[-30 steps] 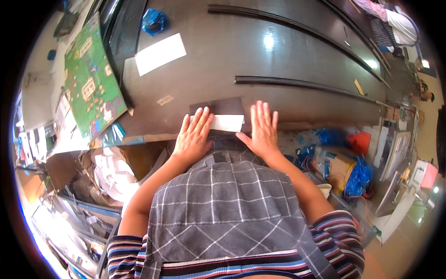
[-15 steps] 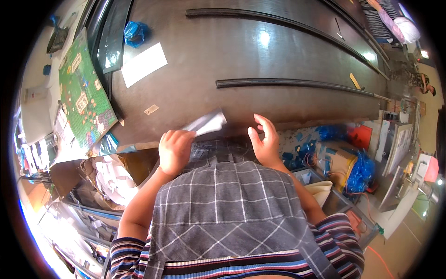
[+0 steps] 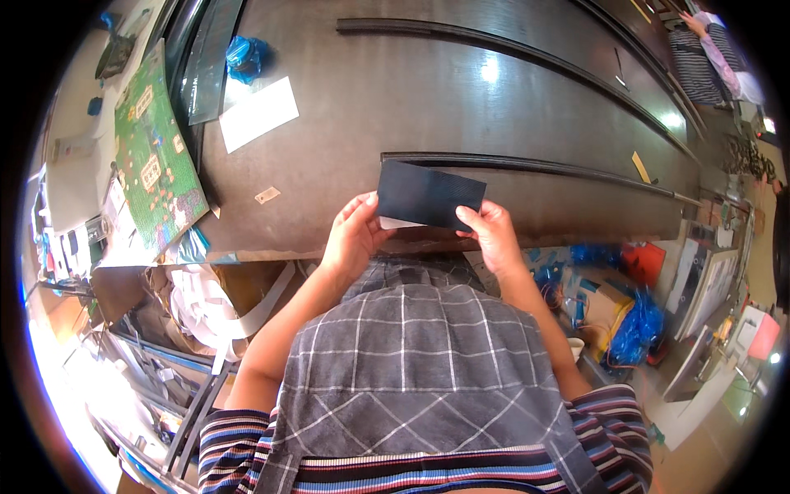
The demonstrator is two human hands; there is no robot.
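A thin black rectangular piece (image 3: 429,194) is held up in front of me over the table's near edge. Its dark surface looks finely textured, and a pale layer shows along the lower edge. My left hand (image 3: 352,234) is closed at its left end, with the thumb by the edge and the other fingers partly hidden. At the lower right corner, my right hand (image 3: 495,234) pinches the piece, thumb on top and fingers underneath.
Long black strips (image 3: 510,53) lie across the dark table (image 3: 329,123). On the left are a white sheet (image 3: 259,114), a small tan tag (image 3: 267,195), a blue-wrapped object (image 3: 244,59) and a green patterned board (image 3: 156,156). Another person's arm (image 3: 717,58) shows at the far right.
The folded or edge-on pale piece in my left hand now shows a flat black face. My right hand, free before, has closed on its right corner.
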